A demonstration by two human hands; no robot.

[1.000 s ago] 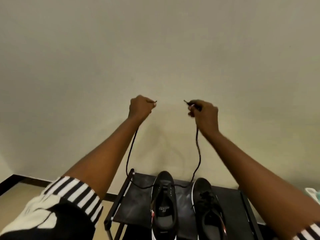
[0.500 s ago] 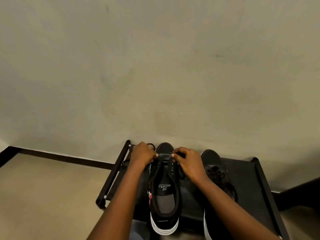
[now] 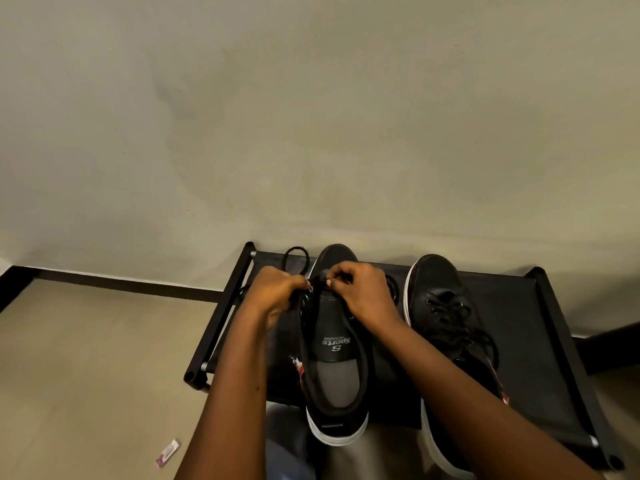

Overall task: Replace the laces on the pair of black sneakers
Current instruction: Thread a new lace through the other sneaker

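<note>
Two black sneakers with white soles stand on a low black rack. The left sneaker has an open tongue printed "Sports". My left hand and my right hand meet over its toe end, each pinching the black lace near the front eyelets. A loop of that lace lies behind my left hand on the rack. The right sneaker is laced and tied, partly hidden by my right forearm.
The rack stands against a plain beige wall with a dark skirting board. Beige floor lies to the left, with a small pink-and-white wrapper on it.
A second ago both hands held the lace ends high in the air. They have come down to the left sneaker's toe end, and the lace now lies slack on the rack.
</note>
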